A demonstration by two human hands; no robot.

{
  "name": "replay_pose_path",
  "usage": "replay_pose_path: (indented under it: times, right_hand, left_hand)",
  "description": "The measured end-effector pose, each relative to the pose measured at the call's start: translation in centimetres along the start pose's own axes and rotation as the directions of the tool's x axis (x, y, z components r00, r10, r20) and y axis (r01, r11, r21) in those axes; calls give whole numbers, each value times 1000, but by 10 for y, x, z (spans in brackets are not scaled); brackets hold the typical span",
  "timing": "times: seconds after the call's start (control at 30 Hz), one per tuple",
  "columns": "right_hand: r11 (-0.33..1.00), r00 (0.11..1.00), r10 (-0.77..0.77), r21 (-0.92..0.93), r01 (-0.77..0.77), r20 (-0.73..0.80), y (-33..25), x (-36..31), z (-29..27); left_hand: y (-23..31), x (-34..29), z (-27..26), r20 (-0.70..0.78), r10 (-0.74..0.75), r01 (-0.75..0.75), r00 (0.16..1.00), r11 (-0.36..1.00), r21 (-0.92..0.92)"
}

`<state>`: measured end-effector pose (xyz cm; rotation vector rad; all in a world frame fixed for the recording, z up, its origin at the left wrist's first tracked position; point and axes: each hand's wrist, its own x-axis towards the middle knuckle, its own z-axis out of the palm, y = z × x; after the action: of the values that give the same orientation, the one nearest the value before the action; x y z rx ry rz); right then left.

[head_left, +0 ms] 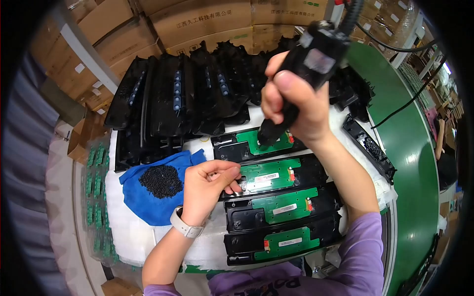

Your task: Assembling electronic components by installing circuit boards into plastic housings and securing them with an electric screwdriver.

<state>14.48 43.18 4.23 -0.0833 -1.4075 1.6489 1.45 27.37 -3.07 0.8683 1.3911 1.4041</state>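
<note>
My right hand (303, 106) is wrapped around a black electric screwdriver (313, 61), its cable running up out of view. The tool's lower end reaches the farthest green circuit board (282, 144), set in a black plastic panel (229, 150); whether the tip touches a screw is hidden. Curled with thumb and fingers together, my left hand (203, 186) is over the left end of the second board (256, 171). What its fingers hold, if anything, cannot be made out. Two more panels with green boards (281, 209) lie nearer to me in a column.
Left of the panels, a heap of small black screws (160, 181) lies on a blue cloth (136, 204). Black plastic housings (173, 93) stand in a row behind. At the right lies a black part (369, 148) by a green surface (412, 197). Cardboard boxes (207, 24) line the back.
</note>
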Motion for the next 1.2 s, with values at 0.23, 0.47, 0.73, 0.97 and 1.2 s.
replay_pose_path:
  times: [0.23,0.47,0.73,0.97,1.2]
  right_hand:
    - [995,999,42,-97,-38,33,15,-3,2]
    - [993,998,20,-113,-14,57,14,-4,4]
    - [967,996,-37,-247,57,85,20,-5,13]
    - [967,992,77,-249,-49,104,17,-4,16]
    - [963,994,1,-269,29,114,13,-16,14]
  left_hand:
    - [0,1,-4,37,-7,8,999,999,-31]
    - [-1,1,-2,78,-7,9,997,1000,-21]
    - [3,2,-3,87,12,-10,996,1000,-21]
    - [6,0,0,23,-21,22,1000,996,-84]
    - [2,-3,0,13,-32,34,999,983,-183]
